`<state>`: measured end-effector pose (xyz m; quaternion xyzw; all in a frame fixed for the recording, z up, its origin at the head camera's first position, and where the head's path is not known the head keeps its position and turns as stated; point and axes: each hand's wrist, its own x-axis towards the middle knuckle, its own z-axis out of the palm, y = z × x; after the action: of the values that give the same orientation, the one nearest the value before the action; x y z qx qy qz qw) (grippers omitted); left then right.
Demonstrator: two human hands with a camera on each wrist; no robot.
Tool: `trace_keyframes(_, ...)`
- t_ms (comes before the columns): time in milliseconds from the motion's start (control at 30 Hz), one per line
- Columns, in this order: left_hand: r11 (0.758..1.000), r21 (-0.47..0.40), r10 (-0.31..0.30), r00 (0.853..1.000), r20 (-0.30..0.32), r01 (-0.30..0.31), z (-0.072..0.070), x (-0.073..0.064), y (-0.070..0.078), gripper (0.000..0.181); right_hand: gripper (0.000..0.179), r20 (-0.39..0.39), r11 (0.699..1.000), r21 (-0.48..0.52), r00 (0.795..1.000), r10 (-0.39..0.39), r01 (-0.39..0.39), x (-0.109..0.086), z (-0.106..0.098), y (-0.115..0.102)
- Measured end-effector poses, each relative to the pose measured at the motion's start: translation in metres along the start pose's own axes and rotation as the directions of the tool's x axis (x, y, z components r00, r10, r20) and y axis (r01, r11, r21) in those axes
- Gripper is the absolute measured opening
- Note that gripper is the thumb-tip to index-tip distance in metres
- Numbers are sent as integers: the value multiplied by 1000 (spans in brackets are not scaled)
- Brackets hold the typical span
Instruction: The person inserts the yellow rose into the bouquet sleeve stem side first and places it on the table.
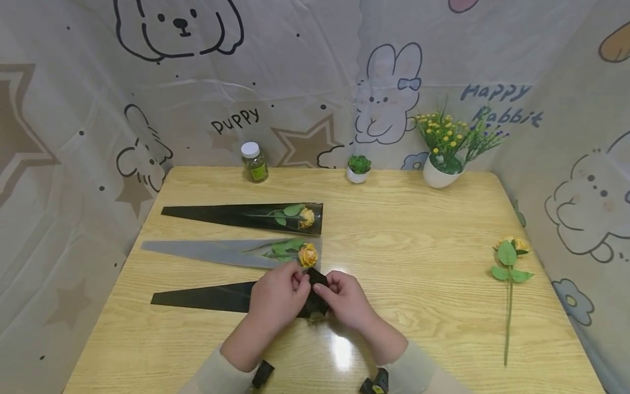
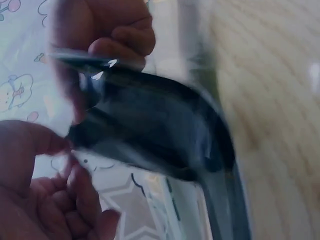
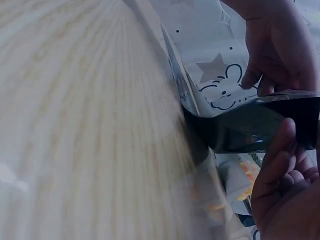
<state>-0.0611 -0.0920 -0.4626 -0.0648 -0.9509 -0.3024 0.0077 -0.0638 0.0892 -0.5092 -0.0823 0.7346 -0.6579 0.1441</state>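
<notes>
A tapered black flower sleeve (image 1: 202,298) lies nearest me on the table, its narrow end pointing left. Its wide end is bent up off the table between my hands. My left hand (image 1: 278,293) pinches one edge of that end, and my right hand (image 1: 346,301) pinches the edge opposite. In the left wrist view the raised film (image 2: 150,130) curves glossily between both hands. The right wrist view shows the same dark film (image 3: 235,130) behind the right thumb. Just beyond lies a translucent grey sleeve (image 1: 197,250) with a yellow rose (image 1: 308,255).
Farther back, a black sleeve (image 1: 221,216) holds another yellow rose (image 1: 307,218). A loose rose stem (image 1: 509,317) lies at the right. Along the back edge stand a lidded jar (image 1: 255,164), a small succulent (image 1: 359,167) and a white flower pot (image 1: 441,172).
</notes>
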Motion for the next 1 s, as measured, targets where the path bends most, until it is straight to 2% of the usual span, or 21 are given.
trace_keyframes(67,999,-18,-28,997,66,30,-3,0,0,19,16,3,1000,21,1000,13,-13,0,-1,2)
trace_keyframes(200,997,-34,-65,981,185,72,-7,-1,0,20,9,7,999,16,999,32,-32,-1,-4,7)
trace_keyframes(333,998,-18,-58,979,193,63,-6,0,-2,23,12,36,999,12,998,44,-44,-3,-10,13)
trace_keyframes(433,999,-4,-44,984,173,46,-5,1,-3,24,16,44,999,-19,998,48,-47,-7,-26,12)
trace_keyframes(500,999,4,-40,985,167,39,-3,2,-3,25,19,-15,997,-43,998,57,-57,-9,-47,8)
trace_keyframes(567,999,7,-39,986,165,38,-3,2,-4,25,21,-141,993,-97,989,49,-63,-11,-77,1)
trace_keyframes(600,999,5,-38,986,165,38,-2,2,-4,24,21,-220,989,-132,975,38,-68,-13,-95,-4)
trace_keyframes(633,999,2,-35,986,164,35,-2,2,-3,24,22,-297,982,-174,955,23,-78,-15,-115,-8)
trace_keyframes(700,999,-5,-41,984,171,43,-1,2,-3,24,24,-446,952,-281,895,-21,-118,-21,-155,-15)
trace_keyframes(767,999,-16,-43,982,182,47,-1,1,-3,24,29,-575,886,-409,816,-65,-218,-30,-195,-22)
trace_keyframes(833,998,-26,-44,980,192,50,-2,0,-2,24,36,-677,800,-479,733,-73,-362,-41,-231,-23)
trace_keyframes(867,998,-30,-45,980,195,52,-2,0,-2,24,39,-721,758,-482,690,-58,-439,-47,-248,-23)
trace_keyframes(933,999,-37,-25,982,187,33,-3,-1,-2,23,44,-784,688,-454,620,-7,-566,-58,-279,-19)
trace_keyframes(967,999,-40,-19,983,181,27,-3,-2,-2,23,47,-805,667,-424,593,32,-612,-62,-293,-15)
trace_keyframes(1000,999,-41,-14,984,175,21,-3,-2,-2,23,48,-813,653,-393,577,82,-648,-67,-305,-11)
